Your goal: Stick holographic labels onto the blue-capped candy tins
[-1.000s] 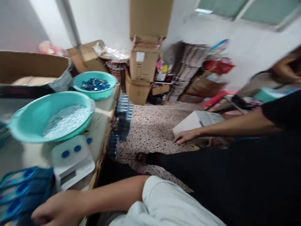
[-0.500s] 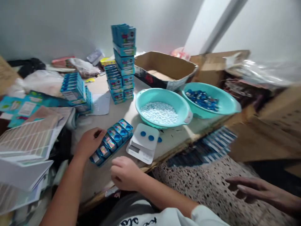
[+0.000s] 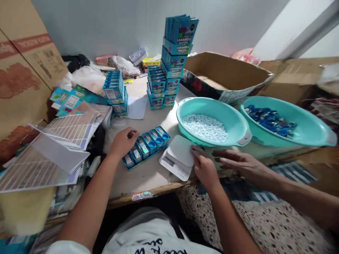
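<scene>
Blue packs [image 3: 151,144] are flanked by the left hand [image 3: 124,141], the white scale [image 3: 180,152] by the right hand [image 3: 206,167]. Whether anything is held in either grip cannot be told.

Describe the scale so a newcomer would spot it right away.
On the table stand two turquoise bowls. In front of the left one, beside the person's right hand, lies the scale. It's the flat white device with a small display, unlike the row of blue packets.
</scene>
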Demonstrator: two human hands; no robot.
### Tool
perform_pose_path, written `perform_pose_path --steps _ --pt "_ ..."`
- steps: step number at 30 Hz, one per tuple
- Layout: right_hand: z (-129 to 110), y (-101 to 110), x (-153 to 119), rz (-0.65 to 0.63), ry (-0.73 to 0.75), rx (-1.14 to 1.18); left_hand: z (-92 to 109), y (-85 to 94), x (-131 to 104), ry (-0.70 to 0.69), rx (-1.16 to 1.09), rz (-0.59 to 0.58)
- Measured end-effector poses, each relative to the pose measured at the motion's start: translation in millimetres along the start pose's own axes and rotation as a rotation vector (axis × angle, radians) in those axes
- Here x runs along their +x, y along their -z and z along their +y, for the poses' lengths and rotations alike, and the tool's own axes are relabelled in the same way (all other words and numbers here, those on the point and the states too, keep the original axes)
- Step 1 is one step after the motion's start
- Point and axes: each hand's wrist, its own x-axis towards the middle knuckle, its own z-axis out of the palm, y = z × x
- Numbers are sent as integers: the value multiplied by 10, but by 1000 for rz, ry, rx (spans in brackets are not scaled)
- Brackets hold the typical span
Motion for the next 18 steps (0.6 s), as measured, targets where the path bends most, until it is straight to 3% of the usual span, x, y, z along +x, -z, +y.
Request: perform_pose_path --steps 3,6,9,11,13,16,18 --pt "20 22 -107 163 -72 -77 0 -39 11 -79 0 59" --pt "-195 43 -206 245 -35 -140 105 32 -185 -195 4 110" --pt "-586 129 -371 274 61 -81 177 322 -604 -465 115 263" --pt "-821 258 -480 330 166 -25 109 589 -903 -508 250 443" --pt "-980 403 -523 375 264 9 -84 856 -1153 -355 389 513" --pt "-1142 495 -413 322 317 99 -526 1125 -1399 -32 585 372" --pt "-1251 426 -252 179 369 192 -808 1157 -1487 104 672 300"
